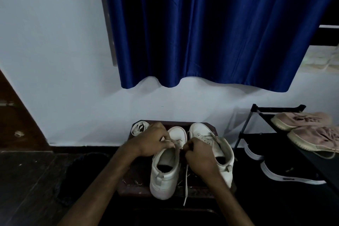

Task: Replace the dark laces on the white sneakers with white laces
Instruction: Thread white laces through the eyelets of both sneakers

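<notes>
The left hand [152, 139] and right hand [199, 156] each pinch the white lace [186, 185] over the nearer sneaker [165, 174] on the stool [128, 183]. Hazard: an uneven pull draws the dangling end (hanging beside that sneaker) out of its eyelet.

Both arms enter from the bottom edge, bare forearms converging toward centre.
Left forearm [102, 180] runs up and to the right, wrist about straight. Left hand [151, 140] is back-up with fingers curled, thumb and forefinger tips pinching the lace [186, 176].
Right forearm [225, 194] runs up and to the left at a steeper angle, wrist bent slightly down. Right hand [199, 157] is back-up with fingers curled under toward the left hand, gripping the lace too. Its fingertips are mostly hidden under the knuckles.
Fingertips of the two hands are just beside each other. Left hand sits a bit farther from the body than the right.
</notes>
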`<state>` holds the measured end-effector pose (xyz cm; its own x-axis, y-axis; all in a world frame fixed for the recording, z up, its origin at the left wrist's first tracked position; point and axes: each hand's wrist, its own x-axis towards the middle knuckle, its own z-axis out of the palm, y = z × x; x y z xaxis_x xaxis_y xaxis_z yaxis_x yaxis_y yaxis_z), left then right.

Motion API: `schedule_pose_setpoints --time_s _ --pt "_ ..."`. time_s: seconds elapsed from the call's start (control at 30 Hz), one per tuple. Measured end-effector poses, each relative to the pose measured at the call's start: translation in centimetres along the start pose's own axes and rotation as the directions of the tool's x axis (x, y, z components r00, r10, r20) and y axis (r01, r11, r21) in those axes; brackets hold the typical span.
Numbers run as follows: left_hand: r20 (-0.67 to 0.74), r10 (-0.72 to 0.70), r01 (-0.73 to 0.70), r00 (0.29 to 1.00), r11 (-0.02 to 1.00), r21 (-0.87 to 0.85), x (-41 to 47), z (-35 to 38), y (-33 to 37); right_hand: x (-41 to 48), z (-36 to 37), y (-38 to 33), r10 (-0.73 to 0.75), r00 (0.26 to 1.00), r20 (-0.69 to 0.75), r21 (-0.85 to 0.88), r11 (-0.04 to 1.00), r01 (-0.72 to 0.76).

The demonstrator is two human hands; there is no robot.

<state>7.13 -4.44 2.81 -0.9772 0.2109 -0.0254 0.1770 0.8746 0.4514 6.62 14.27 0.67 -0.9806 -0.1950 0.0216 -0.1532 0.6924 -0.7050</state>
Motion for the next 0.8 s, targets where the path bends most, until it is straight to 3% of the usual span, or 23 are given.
schedule_pose_setpoints --time_s 0.07,0.13,0.23,0.33,0.4,0.5,0.6,0.73,0.8 --pt "-0.064 -0.040 0.034 0.997 0.994 -0.099 0.2 -0.8 -1.0 -0.9 0.3 0.0 -0.024 0.995 -0.102 -0.008 1.000 0.023" --pt "-0.218 -0.090 0.050 0.972 0.981 -0.186 0.6 -1.3 -1.5 -2.1 0.7 0.1 -0.074 0.983 -0.168 -0.013 0.997 0.073" --pt "-0.362 -0.087 0.069 0.928 0.996 -0.062 1.1 -0.8 -1.1 -3.5 1.6 0.3 -0.084 0.990 -0.110 -0.048 0.996 0.079" --pt "-0.437 0.017 0.058 0.899 0.986 0.158 0.9 0.5 0.3 -4.1 1.8 0.7 -0.068 0.997 -0.035 -0.229 0.972 0.058" --pt "-0.498 -0.023 0.068 0.867 0.995 0.071 0.0 1.5 1.5 -4.1 1.6 0.9 -0.060 0.998 -0.020 -0.290 0.956 0.051" --pt "-0.523 -0.059 0.041 0.850 0.998 -0.046 -2.5 4.1 3.4 -3.9 1.3 0.7 -0.075 0.997 -0.011 -0.361 0.930 0.066" --pt "-0.513 -0.083 0.090 0.855 0.996 -0.012 -3.9 6.6 3.0 -3.7 1.9 -0.1 -0.131 0.988 0.083 -0.402 0.903 0.154" --pt "-0.557 -0.089 0.176 0.826 0.979 0.105 -4.0 7.3 2.5 -4.2 2.4 0.2 -0.149 0.983 0.106 -0.351 0.919 0.177" --pt "-0.575 -0.107 0.186 0.811 0.979 0.081 -3.8 7.4 2.5 -5.1 2.1 1.1 -0.125 0.975 0.185 -0.434 0.879 0.195"
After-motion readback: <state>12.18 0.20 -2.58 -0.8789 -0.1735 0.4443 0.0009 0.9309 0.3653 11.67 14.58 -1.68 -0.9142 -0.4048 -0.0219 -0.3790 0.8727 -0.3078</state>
